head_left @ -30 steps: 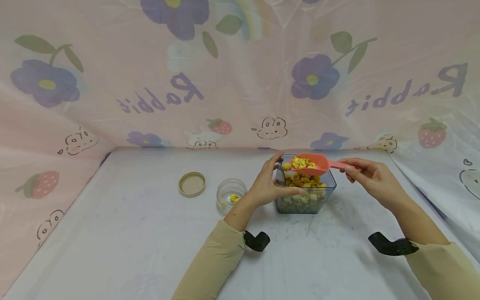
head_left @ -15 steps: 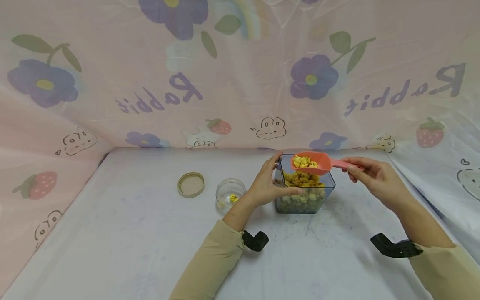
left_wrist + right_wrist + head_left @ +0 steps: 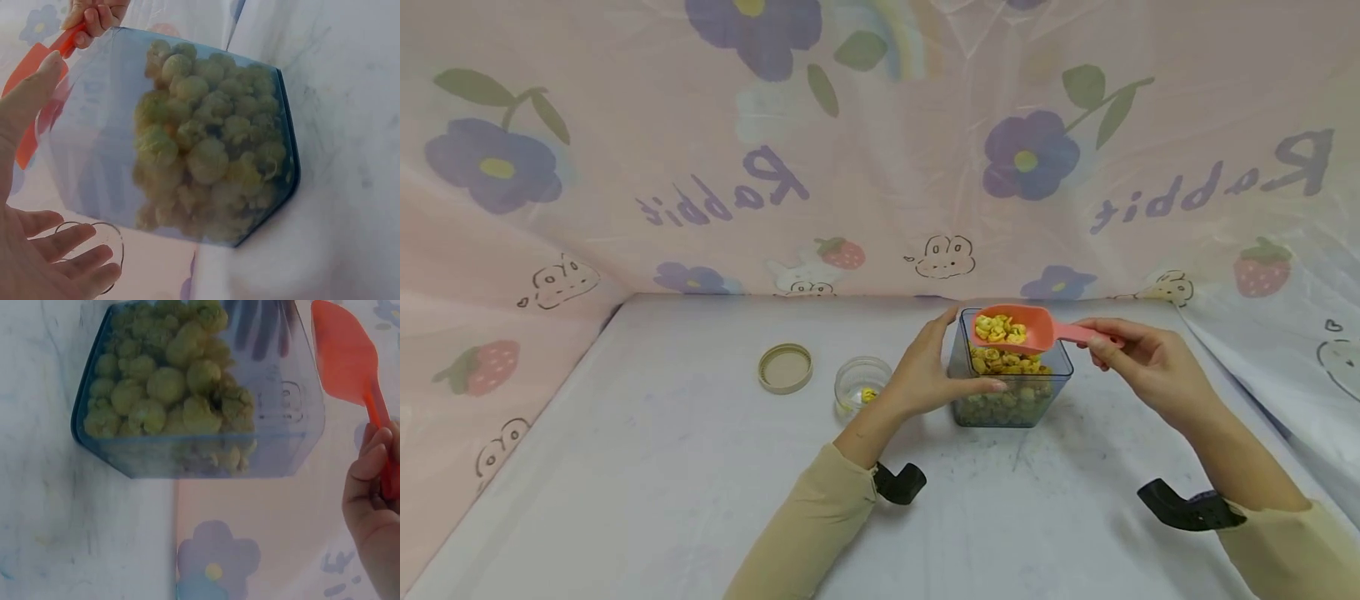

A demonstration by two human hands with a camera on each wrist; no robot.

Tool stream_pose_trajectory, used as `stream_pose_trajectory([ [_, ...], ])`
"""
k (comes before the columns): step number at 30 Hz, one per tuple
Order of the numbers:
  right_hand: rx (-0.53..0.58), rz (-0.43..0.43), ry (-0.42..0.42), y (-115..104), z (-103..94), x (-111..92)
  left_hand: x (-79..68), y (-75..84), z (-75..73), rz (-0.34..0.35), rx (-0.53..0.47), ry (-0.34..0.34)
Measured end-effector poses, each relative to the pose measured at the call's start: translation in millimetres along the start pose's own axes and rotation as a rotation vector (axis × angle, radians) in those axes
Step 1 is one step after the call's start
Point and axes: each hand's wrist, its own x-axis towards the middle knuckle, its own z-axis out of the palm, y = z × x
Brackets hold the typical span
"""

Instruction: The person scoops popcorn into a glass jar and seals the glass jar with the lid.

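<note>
My right hand (image 3: pixel 1150 371) pinches the handle of a coral-red scoop (image 3: pixel 1039 327), held level over a clear bluish square container (image 3: pixel 1052 400). Yellow popcorn (image 3: pixel 1000 328) lies in the scoop's bowl. More popcorn (image 3: pixel 200 137) fills the lower part of the container. My left hand (image 3: pixel 921 375) is at the container's left side, its thumb along the front rim. In the left wrist view its fingers (image 3: pixel 69 244) are spread and fairly straight beside the wall. Through the clear wall, the right wrist view also shows those fingers (image 3: pixel 262 328).
Left of the container stands a small clear round jar (image 3: pixel 857 371) with a little popcorn inside, partly behind the left wrist. A beige round lid (image 3: pixel 785 368) lies farther left on the white table (image 3: pixel 647 467). Patterned cloth (image 3: pixel 880 167) hangs behind and at the sides.
The scoop dips slightly left and down over the container after rising a little. My left fingertips ease a bit left from the back corner, and the left forearm shifts left. The container stays put.
</note>
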Motion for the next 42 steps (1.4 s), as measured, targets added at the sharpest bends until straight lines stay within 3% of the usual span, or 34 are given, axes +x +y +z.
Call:
stream_pose_trajectory([
  [6, 0.009, -0.065, 0.031, -9, 11.5, -3, -10.1, -3.2, -15.4, 0.032, 0.067, 0.018],
  [12, 0.125, -0.121, 0.019, -11, 20.5, -5, -20.7, -9.7, -27.8, 0.055, 0.086, 0.048],
  [19, 0.061, -0.110, 0.021, -16, 30.4, -5, -32.5, -21.2, -38.9, 0.085, 0.088, 0.082],
  [27, 0.074, -0.104, 0.013, -22, 43.3, -7, -41.3, -34.1, -50.0, 0.117, 0.119, 0.115],
  [42, 0.015, -0.142, 0.067, -31, 71.2, -16, -55.9, -59.5, -66.0, 0.019, 0.117, 0.119],
])
